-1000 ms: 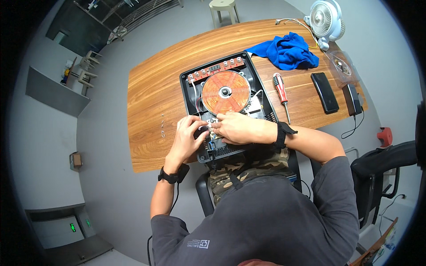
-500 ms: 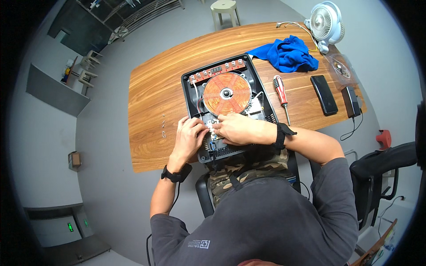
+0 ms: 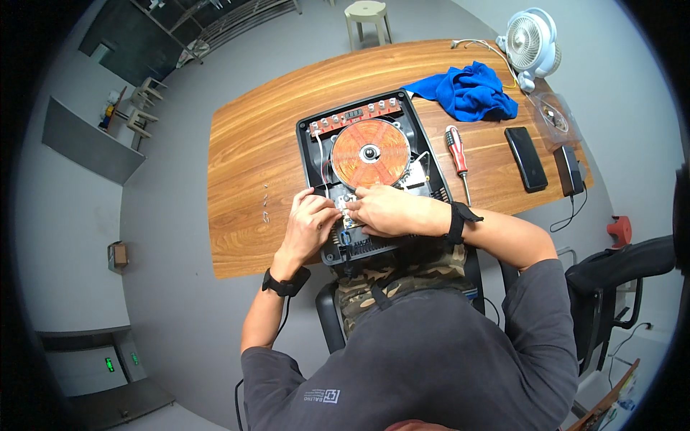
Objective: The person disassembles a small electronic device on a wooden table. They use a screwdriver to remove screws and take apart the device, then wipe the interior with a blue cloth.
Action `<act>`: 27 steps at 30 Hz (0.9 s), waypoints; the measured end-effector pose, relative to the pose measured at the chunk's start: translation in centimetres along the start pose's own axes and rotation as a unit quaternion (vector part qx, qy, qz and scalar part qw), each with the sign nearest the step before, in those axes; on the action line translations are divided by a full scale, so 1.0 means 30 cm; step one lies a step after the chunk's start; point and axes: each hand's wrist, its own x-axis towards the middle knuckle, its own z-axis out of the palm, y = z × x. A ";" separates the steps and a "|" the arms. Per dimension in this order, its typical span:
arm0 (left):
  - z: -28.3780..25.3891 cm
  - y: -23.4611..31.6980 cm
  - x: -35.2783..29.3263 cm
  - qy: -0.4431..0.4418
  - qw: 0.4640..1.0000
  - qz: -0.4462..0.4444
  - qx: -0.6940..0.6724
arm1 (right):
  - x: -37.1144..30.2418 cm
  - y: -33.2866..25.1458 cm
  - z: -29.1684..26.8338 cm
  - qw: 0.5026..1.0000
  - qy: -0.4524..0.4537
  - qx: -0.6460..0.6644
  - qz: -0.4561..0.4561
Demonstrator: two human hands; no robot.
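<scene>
An opened induction cooker with a black housing point(image 3: 313, 172) lies at the table's front edge, its near end over my lap. A round copper coil point(image 3: 352, 159) sits in its middle, and a red control strip point(image 3: 370, 110) runs along the far end. Below the coil, my left hand point(image 3: 312, 223) pinches at a small white part on the circuit board point(image 3: 348, 219). My right hand point(image 3: 388, 210) reaches across the board from the right, fingertips meeting the left ones there. Exactly what the fingers grip is too small and covered to make out.
Right of the cooker lie a red screwdriver point(image 3: 457, 158), a black phone point(image 3: 526, 159) and a black power adapter point(image 3: 569, 171). Behind them are a blue cloth point(image 3: 474, 93), a clear plastic box point(image 3: 557, 122) and a white fan point(image 3: 528, 43). Several small screws point(image 3: 266, 216) lie on the left.
Both hands stay at the same spot on the board, with only slight finger movement in the left. The whole view has shifted a little.
</scene>
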 end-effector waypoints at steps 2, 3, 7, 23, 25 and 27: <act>0.003 0.003 0.004 0.013 1.000 -0.016 0.015 | -0.003 0.001 0.010 1.000 0.023 0.007 -0.002; 0.006 0.007 0.005 0.019 0.999 -0.024 0.022 | -0.004 0.002 0.015 0.999 0.034 0.012 -0.003; 0.008 0.019 0.002 0.015 0.997 -0.068 0.020 | -0.006 0.006 0.020 0.999 0.047 0.010 -0.009; -0.043 0.014 0.021 -0.067 0.995 -0.073 0.035 | -0.013 0.002 0.017 0.997 0.068 0.019 -0.010; -0.061 0.025 0.016 -0.108 0.992 -0.063 0.026 | -0.015 -0.001 0.016 0.998 0.067 0.018 -0.008; -0.073 0.036 0.016 -0.140 0.988 -0.055 0.039 | -0.014 -0.004 0.010 0.998 0.060 0.015 -0.004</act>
